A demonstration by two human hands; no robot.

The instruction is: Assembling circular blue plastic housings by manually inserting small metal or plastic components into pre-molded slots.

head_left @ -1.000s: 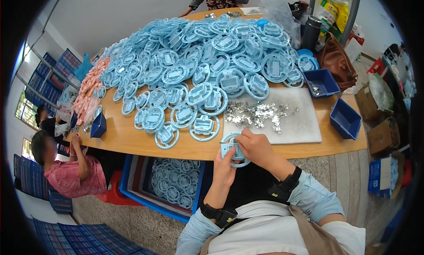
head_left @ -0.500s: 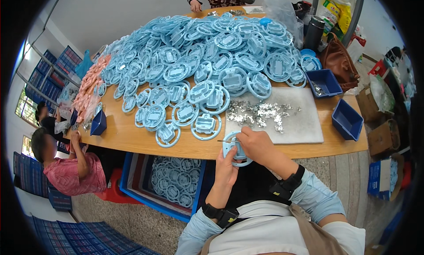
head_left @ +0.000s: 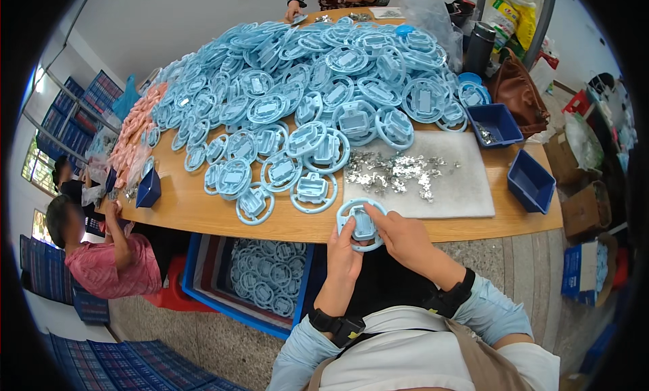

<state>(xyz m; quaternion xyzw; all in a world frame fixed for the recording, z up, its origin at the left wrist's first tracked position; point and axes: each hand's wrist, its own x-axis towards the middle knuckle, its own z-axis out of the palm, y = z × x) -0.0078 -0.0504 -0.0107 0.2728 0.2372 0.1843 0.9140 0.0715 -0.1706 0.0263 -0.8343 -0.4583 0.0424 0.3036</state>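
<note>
"Well, any risk with that light-blue plastic ring frame (head_left: 362, 222)?"

"Could tilt or slip out of the left hand (head_left: 343, 257) if pressed too hard off-centre by the right hand (head_left: 409, 241). Might then drop past the near edge of the wooden table (head_left: 203, 218). Could also scatter the small silver metal pieces (head_left: 399, 176), just beyond the right hand on a white pad (head_left: 466, 203), with a careless outward sweep."

"Gripped firmly?"

"By the left hand, pinched at the lower-left rim, with thumb over the face. By the right hand, touched along the upper right with bent fingers; cannot tell if closed around the rim there."

"So placed where, exactly?"

"Between both hands: partly under the left thumb, directly left of the right knuckles. Farther out, well beyond both hands, a big heap of similar frames (head_left: 297, 66)."
</note>
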